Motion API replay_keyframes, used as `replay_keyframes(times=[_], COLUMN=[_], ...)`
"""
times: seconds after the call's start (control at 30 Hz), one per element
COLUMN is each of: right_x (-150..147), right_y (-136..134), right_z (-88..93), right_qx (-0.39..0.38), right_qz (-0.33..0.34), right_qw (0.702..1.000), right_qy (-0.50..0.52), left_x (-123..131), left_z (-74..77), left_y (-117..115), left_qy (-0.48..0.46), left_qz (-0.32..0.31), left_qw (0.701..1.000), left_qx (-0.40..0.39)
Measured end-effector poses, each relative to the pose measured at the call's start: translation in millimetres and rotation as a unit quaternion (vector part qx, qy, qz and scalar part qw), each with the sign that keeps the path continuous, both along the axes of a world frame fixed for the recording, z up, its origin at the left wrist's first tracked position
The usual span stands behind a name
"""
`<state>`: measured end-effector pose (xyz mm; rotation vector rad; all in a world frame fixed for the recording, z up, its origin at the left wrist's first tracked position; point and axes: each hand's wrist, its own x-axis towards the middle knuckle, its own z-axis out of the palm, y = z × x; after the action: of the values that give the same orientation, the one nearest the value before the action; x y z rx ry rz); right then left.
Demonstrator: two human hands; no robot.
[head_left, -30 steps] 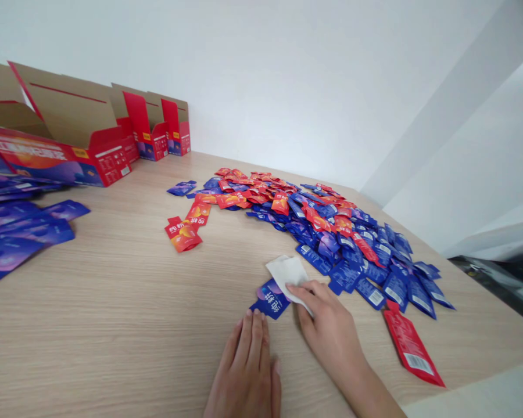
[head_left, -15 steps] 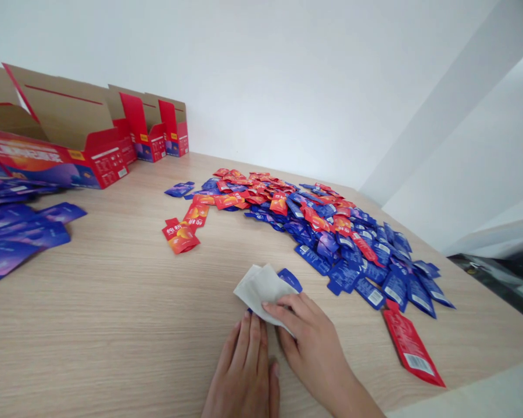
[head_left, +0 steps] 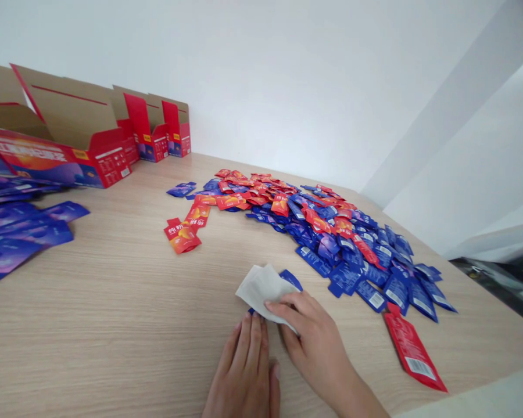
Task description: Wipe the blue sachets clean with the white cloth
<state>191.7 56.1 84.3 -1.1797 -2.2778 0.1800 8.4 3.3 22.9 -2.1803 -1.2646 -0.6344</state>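
Observation:
My right hand [head_left: 309,325] grips a folded whitish wipe [head_left: 261,290], thumb and fingers closed on its near edge. Beneath the wipe lies a blue sachet [head_left: 291,278]; its far corner shows beyond the wipe, and a small blue bit peeks out by my left fingertips. My left hand [head_left: 246,360] rests flat on the wood-grain table [head_left: 135,325], fingers stretched out side by side, tips at the sachet's near end. Most of that sachet is hidden by the wipe and my hands.
A heap of red and blue sachets [head_left: 314,226] spreads across the table's back right. One red sachet [head_left: 414,348] lies nearer on the right, a few orange-red ones [head_left: 182,237] left of the heap. More blue sachets [head_left: 21,226] and opened red cartons [head_left: 108,157] occupy the left.
The view has shifted slightly, moving everything a little to the right in the picture. My hands keep the same pose, and the right one still has the wipe.

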Motion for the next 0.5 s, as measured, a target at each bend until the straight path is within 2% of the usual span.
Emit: replay_keyframes(times=[0.13, 0.27, 0.43, 0.5], right_x=[14, 30, 10, 7], right_y=[13, 20, 5, 5], right_z=[-4.1, 0.9, 3.3, 1.0], right_qx=[-0.004, 0.000, 0.002, 0.003], right_qz=[-0.068, -0.129, -0.036, -0.042], right_qw=[0.998, 0.992, 0.999, 0.999], right_qy=[-0.006, -0.004, -0.005, -0.022], left_x=[0, 0, 0, 0], left_z=[2.1, 0.6, -1.5, -0.6], left_y=[-1, 0, -1, -1], left_qy=[-0.010, -0.014, -0.004, 0.000], left_qz=[-0.004, -0.010, -0.003, -0.004], left_qw=[1.000, 1.000, 1.000, 1.000], left_qx=[-0.005, -0.002, 0.000, -0.001])
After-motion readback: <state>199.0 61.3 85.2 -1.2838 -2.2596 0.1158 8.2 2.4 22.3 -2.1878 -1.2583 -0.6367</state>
